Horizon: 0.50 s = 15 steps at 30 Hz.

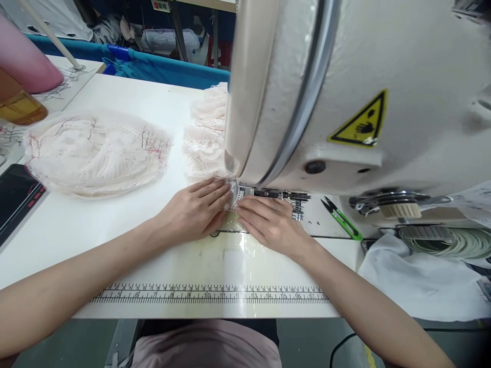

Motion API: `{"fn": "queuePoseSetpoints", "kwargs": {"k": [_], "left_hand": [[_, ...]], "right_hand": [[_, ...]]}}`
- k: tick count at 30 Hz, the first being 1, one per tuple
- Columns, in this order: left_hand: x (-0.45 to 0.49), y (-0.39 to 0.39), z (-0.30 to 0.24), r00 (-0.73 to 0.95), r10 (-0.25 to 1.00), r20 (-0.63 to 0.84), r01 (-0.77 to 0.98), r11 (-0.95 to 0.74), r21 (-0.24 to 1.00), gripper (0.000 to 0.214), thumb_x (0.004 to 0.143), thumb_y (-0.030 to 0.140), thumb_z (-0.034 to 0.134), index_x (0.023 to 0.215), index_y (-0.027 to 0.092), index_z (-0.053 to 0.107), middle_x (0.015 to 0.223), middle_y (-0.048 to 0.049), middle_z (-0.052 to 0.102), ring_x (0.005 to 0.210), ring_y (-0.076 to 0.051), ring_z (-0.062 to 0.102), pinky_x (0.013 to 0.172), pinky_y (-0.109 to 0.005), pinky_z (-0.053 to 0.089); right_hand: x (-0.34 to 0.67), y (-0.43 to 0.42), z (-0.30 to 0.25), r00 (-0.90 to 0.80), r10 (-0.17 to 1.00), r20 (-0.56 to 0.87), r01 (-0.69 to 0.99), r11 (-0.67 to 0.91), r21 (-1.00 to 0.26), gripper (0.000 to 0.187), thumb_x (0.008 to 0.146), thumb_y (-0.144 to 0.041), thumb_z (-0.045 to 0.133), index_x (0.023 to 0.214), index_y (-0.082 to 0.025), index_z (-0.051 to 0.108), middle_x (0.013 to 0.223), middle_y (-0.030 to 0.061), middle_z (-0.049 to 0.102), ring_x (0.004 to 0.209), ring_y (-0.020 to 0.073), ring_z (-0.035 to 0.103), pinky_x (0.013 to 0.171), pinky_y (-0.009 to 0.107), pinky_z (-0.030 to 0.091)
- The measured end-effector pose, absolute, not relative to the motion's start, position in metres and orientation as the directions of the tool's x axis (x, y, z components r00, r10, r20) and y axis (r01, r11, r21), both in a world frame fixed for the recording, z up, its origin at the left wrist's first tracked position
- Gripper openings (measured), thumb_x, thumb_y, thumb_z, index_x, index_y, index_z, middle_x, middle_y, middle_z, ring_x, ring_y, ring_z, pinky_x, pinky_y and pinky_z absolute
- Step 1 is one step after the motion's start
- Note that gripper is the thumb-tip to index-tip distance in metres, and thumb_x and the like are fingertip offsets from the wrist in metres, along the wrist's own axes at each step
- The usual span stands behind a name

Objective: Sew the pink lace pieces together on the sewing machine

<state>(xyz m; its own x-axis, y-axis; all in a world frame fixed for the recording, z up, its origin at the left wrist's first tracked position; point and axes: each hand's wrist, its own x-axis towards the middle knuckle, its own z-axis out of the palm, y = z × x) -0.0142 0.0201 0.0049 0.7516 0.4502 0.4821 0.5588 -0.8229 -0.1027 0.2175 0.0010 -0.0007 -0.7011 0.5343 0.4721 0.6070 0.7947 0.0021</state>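
A small piece of white lace [235, 195] lies under the needle area of a sewing machine [291, 92]. My left hand [197, 209] rests on it from the left, fingers stretched out flat and side by side. From the right, my right hand [268, 220] meets the lace edge with its fingers together and bent, fingertips closed at the cloth. The needle and presser foot are mostly hidden by the machine head. Behind my left fingers, a gathered run of pale lace [205, 138] extends away along the machine's left side.
A pale lace bundle with red threads [95, 153] lies left, near a dark phone-like device [17, 199] and a pink thread cone [30, 56]. Green thread snips [341, 219] lie right of my right hand. A ruler strip [210, 294] runs along the front edge. White cloth [422, 276] sits far right.
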Motion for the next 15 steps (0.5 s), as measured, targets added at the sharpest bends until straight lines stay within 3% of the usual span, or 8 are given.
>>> {"fn": "queuePoseSetpoints", "kwargs": {"k": [6,15], "left_hand": [[-0.013,0.019,0.004,0.748,0.473,0.464,0.574,-0.813,-0.096,0.032,0.093,0.023,0.049,0.113,0.006,0.068,0.119,-0.0163,0.069,0.111,-0.027,0.067,0.101,-0.041,0.053],[-0.014,0.018,0.004,0.756,0.49,0.433,0.575,-0.814,-0.081,0.029,0.094,0.025,0.053,0.115,0.011,0.067,0.119,-0.0158,0.069,0.111,-0.029,0.066,0.1,-0.045,0.053]], "right_hand": [[0.217,0.002,0.002,-0.685,0.56,0.466,0.626,0.779,-0.016,0.018,0.095,-0.026,0.056,0.105,-0.018,0.069,0.107,-0.0014,0.074,0.097,0.0134,0.068,0.08,0.028,0.051],[0.225,0.003,-0.015,-0.624,0.652,0.431,0.677,0.727,-0.119,0.025,0.098,-0.033,0.053,0.113,-0.021,0.069,0.12,0.0034,0.07,0.089,0.0123,0.069,0.076,0.028,0.053]]}}
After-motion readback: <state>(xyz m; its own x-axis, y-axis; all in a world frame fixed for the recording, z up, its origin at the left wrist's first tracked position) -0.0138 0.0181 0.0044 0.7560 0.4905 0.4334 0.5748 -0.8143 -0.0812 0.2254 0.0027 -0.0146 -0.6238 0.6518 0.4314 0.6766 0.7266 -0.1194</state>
